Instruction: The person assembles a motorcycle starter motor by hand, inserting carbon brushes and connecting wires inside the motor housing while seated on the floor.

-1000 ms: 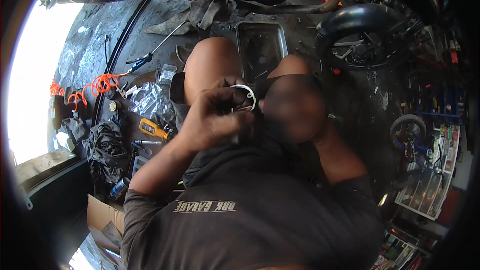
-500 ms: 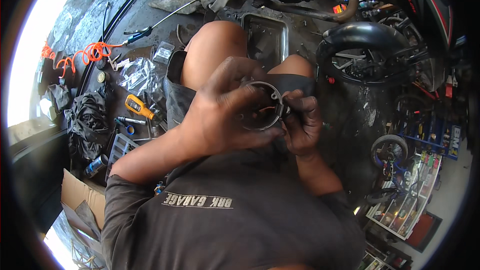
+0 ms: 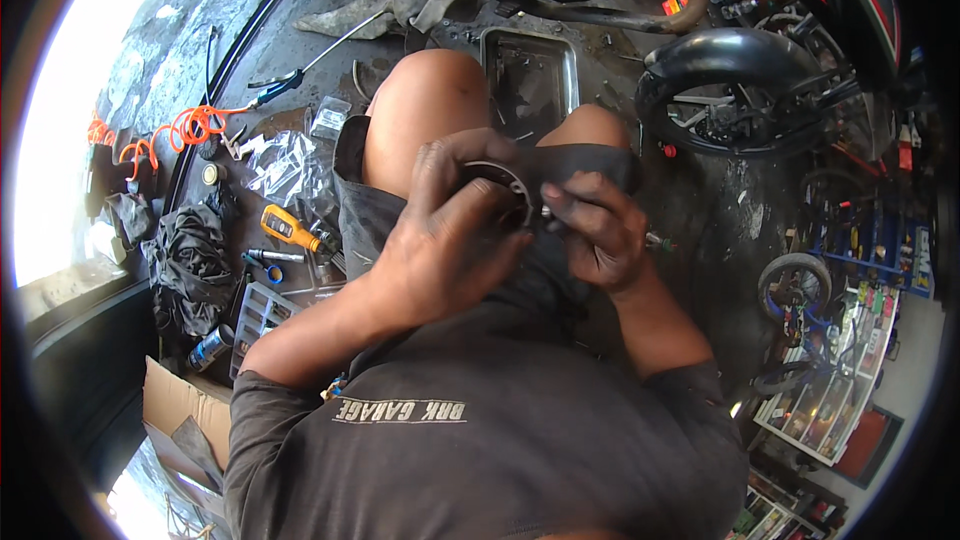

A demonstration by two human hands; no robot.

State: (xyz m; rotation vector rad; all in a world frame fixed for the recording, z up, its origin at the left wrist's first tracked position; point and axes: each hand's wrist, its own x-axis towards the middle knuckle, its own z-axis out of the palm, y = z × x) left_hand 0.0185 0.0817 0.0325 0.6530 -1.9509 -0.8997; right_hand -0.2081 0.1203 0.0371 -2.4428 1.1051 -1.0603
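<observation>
Above my lap, my left hand (image 3: 450, 225) is wrapped round a round metal part with a thin rim (image 3: 518, 185) and a dark hollow inside. Its fingers hide much of the part, so I cannot tell its exact kind. Just to the right, my right hand (image 3: 605, 235) is closed in a pinch. A small shiny bit (image 3: 547, 211) shows at its fingertips, too small to name. A narrow gap separates the right fingertips from the rim.
Beyond my knees lies a metal tray (image 3: 572, 80), with a wheel (image 3: 665, 105) to its right. On the left are an orange coiled hose (image 3: 190, 128), a yellow bottle (image 3: 288, 227), plastic bags (image 3: 285, 168), dark cloth (image 3: 190, 260), a spray can (image 3: 210, 348) and a cardboard box (image 3: 185, 405).
My left hand has shifted slightly left with the round part, which has turned so less of its opening shows. My right fingers have come away from its rim.
</observation>
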